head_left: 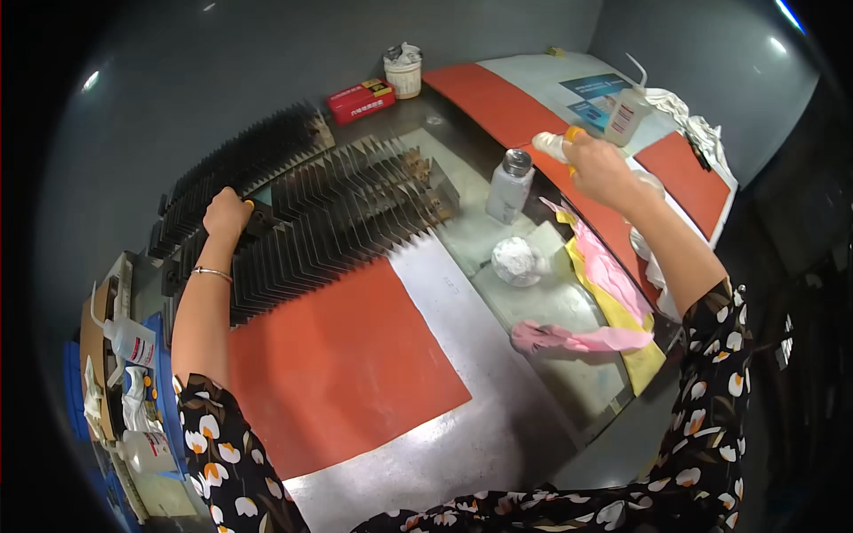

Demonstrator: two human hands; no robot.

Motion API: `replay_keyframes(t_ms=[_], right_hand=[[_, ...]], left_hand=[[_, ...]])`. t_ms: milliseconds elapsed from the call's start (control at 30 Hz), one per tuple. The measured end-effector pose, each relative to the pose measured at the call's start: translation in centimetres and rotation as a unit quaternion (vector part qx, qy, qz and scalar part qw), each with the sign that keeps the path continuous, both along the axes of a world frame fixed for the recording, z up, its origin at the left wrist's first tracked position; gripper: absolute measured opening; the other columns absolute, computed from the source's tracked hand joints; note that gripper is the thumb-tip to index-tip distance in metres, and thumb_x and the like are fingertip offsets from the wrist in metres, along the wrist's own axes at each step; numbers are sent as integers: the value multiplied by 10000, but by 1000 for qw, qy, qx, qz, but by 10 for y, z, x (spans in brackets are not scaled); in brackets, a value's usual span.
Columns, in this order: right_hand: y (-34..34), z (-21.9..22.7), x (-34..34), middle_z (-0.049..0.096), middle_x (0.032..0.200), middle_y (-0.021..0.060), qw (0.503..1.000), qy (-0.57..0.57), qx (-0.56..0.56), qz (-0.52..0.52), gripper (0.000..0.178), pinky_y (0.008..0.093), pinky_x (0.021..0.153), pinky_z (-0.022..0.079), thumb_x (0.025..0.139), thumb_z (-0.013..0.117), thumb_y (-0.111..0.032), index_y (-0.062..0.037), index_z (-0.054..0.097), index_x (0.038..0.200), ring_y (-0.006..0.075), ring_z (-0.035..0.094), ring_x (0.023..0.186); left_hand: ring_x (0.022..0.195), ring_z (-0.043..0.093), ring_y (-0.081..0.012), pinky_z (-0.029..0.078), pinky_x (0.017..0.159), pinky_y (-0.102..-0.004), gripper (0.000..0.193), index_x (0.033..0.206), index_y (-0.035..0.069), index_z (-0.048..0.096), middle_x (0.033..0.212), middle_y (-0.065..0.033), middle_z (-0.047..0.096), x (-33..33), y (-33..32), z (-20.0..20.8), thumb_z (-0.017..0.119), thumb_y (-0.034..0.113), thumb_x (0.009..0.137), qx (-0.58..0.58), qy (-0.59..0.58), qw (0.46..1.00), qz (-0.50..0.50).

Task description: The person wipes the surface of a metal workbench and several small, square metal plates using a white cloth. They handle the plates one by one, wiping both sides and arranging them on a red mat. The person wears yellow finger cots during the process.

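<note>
My left hand (227,213) rests on the top edge of a long black slotted rack (329,222) full of thin dark plates, fingers curled over a plate near its left end. My right hand (600,169) reaches far right and is shut on a small white bottle with an orange tip (558,142), held over the red mat. A clear squeeze bottle with a bent spout (626,114) stands just beyond it.
A red mat (346,364) lies on the metal bench (462,444). A white pump dispenser (509,186), a crumpled white wad (517,260), pink and yellow cloths (604,302), a red tin (361,99) and a white cup (403,73) sit around. Bottles fill a crate (129,373) at left.
</note>
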State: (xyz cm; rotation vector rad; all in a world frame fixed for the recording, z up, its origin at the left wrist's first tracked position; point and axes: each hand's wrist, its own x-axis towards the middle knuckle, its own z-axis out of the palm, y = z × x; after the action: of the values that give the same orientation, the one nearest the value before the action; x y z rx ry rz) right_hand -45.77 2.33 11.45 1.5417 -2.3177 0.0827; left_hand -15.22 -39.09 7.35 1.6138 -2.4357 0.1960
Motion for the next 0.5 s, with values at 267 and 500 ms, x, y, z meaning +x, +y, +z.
replay_keyframes(t_ms=[267,500], right_hand=[[-36,-30,11,581,889,217,999,-6,42,29,213,444,669,479,664,550,-5,8,599,871,367,598,755],[6,22,20,575,867,250,997,27,-33,-66,187,459,714,462,684,526,22,56,555,866,412,564,837]], left_hand=[[1015,589,-322,485,840,-396,328,1001,58,640,1064,-157,623,6,8,0,616,281,761,30,-50,998,34],[958,605,-308,471,840,-384,346,987,42,628,1018,-154,631,33,5,46,596,301,759,41,141,989,-38]])
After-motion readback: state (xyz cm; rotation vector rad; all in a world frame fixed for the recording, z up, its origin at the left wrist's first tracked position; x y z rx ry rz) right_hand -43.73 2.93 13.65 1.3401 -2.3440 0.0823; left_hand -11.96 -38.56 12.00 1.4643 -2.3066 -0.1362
